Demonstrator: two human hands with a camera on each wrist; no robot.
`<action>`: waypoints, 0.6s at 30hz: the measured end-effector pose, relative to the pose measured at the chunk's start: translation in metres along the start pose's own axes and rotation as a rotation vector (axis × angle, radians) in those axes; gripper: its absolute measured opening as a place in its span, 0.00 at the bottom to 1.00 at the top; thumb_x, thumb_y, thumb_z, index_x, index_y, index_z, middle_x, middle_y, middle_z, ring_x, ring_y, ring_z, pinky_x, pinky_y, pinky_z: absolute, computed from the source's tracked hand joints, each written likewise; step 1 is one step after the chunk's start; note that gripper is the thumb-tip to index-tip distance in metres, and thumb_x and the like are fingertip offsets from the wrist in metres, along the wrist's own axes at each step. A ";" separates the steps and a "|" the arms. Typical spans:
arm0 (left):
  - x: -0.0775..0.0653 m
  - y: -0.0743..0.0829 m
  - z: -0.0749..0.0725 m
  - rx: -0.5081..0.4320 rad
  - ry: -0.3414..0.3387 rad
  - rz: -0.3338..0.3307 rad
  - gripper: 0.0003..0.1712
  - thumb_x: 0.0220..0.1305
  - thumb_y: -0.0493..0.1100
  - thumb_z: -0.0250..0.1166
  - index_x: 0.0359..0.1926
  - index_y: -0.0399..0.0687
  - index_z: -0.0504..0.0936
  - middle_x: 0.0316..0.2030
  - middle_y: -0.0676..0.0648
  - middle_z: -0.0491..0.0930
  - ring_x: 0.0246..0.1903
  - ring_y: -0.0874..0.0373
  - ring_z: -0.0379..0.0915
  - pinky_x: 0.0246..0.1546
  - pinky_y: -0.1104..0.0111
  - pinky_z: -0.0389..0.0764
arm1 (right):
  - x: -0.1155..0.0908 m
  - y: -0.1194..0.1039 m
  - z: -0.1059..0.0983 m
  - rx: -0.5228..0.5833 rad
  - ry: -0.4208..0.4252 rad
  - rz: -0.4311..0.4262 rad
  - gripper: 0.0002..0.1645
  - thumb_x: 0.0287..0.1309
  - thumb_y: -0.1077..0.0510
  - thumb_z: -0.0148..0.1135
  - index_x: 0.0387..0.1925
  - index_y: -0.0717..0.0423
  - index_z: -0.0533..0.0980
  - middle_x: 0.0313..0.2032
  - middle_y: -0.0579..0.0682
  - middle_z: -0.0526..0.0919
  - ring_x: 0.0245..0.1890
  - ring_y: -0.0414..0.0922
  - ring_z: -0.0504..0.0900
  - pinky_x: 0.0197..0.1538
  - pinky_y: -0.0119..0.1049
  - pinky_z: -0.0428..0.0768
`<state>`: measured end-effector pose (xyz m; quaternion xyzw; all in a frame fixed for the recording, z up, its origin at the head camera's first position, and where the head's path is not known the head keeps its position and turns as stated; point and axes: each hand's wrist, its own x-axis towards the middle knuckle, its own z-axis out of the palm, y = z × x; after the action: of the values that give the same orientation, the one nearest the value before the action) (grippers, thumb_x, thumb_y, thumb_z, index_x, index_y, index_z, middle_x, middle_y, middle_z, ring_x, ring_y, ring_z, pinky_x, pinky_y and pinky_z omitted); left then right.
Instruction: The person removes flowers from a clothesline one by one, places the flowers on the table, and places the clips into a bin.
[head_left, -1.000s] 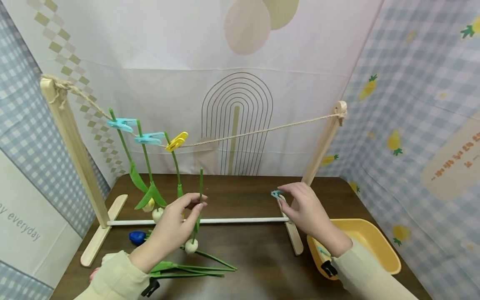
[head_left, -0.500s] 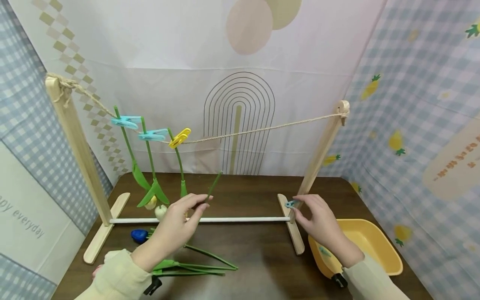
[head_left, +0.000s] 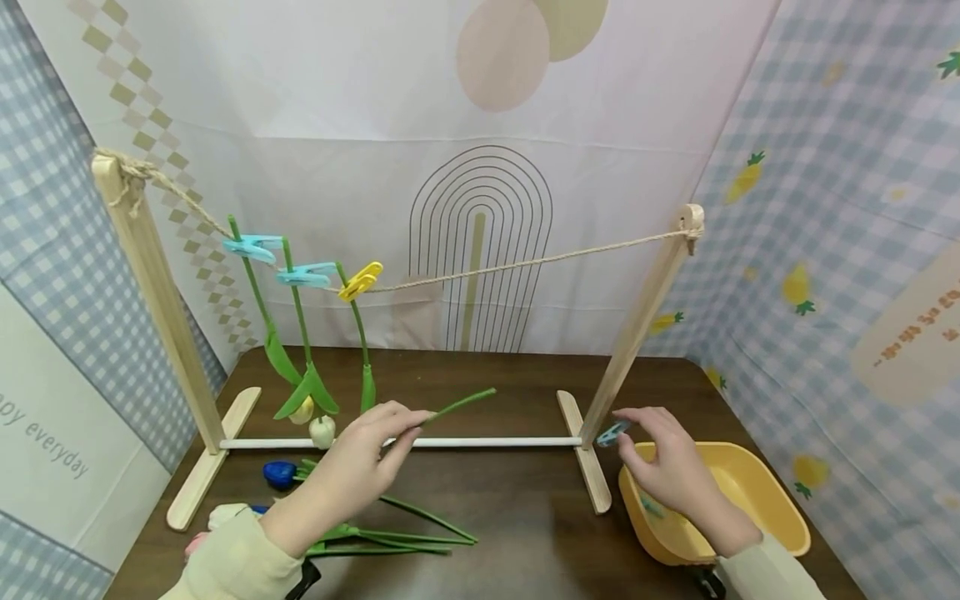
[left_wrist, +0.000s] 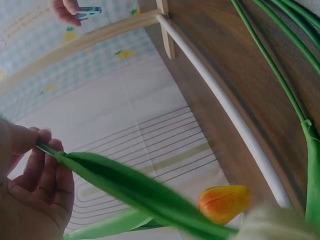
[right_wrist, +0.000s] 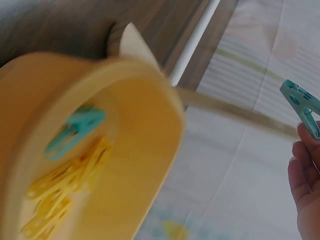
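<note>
My left hand (head_left: 367, 454) pinches the green stem (head_left: 467, 402) of an artificial tulip, its free end pointing right. In the left wrist view that tulip's long leaf (left_wrist: 125, 180) runs down to a blurred whitish bloom (left_wrist: 272, 225). Between the thumb and fingers of my right hand (head_left: 671, 462) is a light blue clothespin (head_left: 613, 432), held near the right post. Three tulips hang bloom-down from a rope (head_left: 517, 265), clipped by two blue clothespins (head_left: 306, 275) and a yellow clothespin (head_left: 361, 282). An orange-yellow bloom (left_wrist: 223, 203) shows in the left wrist view.
Wooden posts (head_left: 161, 308) joined by a white rod (head_left: 495, 442) carry the rope. Below my left arm lie more tulips, including a blue tulip (head_left: 280, 475) and several loose stems (head_left: 405, 540). The yellow basin (head_left: 783, 521) at right contains yellow clothespins (right_wrist: 65, 185) and a teal clothespin (right_wrist: 75, 131).
The stem in my left hand has tipped from upright to nearly level, pointing right. My right hand has moved right and down toward the basin, still holding the blue clothespin.
</note>
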<state>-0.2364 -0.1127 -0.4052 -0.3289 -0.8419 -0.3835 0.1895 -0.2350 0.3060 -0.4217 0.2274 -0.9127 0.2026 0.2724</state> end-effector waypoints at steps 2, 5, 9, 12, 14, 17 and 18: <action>0.000 0.000 0.002 0.021 -0.022 0.010 0.16 0.65 0.35 0.64 0.53 0.50 0.83 0.38 0.62 0.77 0.37 0.68 0.70 0.35 0.70 0.76 | -0.004 0.006 -0.003 -0.014 -0.010 0.030 0.18 0.54 0.66 0.66 0.48 0.53 0.79 0.40 0.41 0.81 0.44 0.43 0.75 0.44 0.38 0.73; -0.001 -0.002 0.004 0.040 -0.065 0.025 0.14 0.67 0.37 0.62 0.53 0.51 0.83 0.37 0.59 0.78 0.35 0.68 0.69 0.33 0.70 0.75 | -0.011 0.014 -0.007 -0.030 -0.032 0.082 0.15 0.55 0.65 0.65 0.46 0.53 0.80 0.40 0.42 0.81 0.43 0.45 0.75 0.43 0.42 0.75; -0.002 -0.004 0.007 0.085 -0.102 0.055 0.13 0.67 0.38 0.62 0.51 0.51 0.84 0.35 0.59 0.77 0.33 0.68 0.68 0.34 0.69 0.74 | -0.020 0.026 -0.011 -0.052 -0.066 0.162 0.12 0.59 0.62 0.64 0.45 0.53 0.80 0.40 0.43 0.81 0.43 0.46 0.76 0.41 0.47 0.76; -0.003 -0.006 0.008 0.145 -0.130 0.074 0.13 0.65 0.36 0.64 0.49 0.52 0.85 0.33 0.62 0.75 0.32 0.68 0.68 0.35 0.69 0.74 | -0.026 0.034 -0.013 -0.064 -0.080 0.203 0.12 0.59 0.61 0.63 0.45 0.52 0.80 0.40 0.44 0.81 0.42 0.46 0.76 0.40 0.48 0.76; -0.004 -0.006 0.009 0.180 -0.168 0.075 0.14 0.64 0.35 0.64 0.49 0.52 0.86 0.31 0.62 0.74 0.31 0.68 0.67 0.36 0.68 0.73 | -0.029 0.038 -0.013 -0.070 -0.086 0.221 0.12 0.59 0.61 0.63 0.45 0.53 0.80 0.40 0.46 0.82 0.41 0.46 0.76 0.39 0.48 0.76; -0.006 -0.007 0.008 0.213 -0.239 0.067 0.15 0.64 0.33 0.63 0.48 0.52 0.86 0.30 0.61 0.73 0.30 0.67 0.65 0.35 0.67 0.72 | -0.033 0.043 -0.015 -0.073 -0.116 0.257 0.12 0.60 0.61 0.62 0.46 0.55 0.79 0.39 0.48 0.82 0.40 0.48 0.77 0.37 0.49 0.76; -0.006 -0.007 0.008 0.216 -0.262 0.062 0.16 0.64 0.32 0.62 0.48 0.52 0.86 0.30 0.61 0.72 0.30 0.67 0.65 0.37 0.66 0.73 | -0.034 0.045 -0.015 -0.075 -0.131 0.274 0.12 0.60 0.60 0.62 0.46 0.56 0.79 0.39 0.48 0.82 0.40 0.48 0.77 0.37 0.48 0.76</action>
<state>-0.2373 -0.1126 -0.4175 -0.3795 -0.8852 -0.2386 0.1242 -0.2272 0.3600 -0.4409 0.1030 -0.9580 0.1883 0.1902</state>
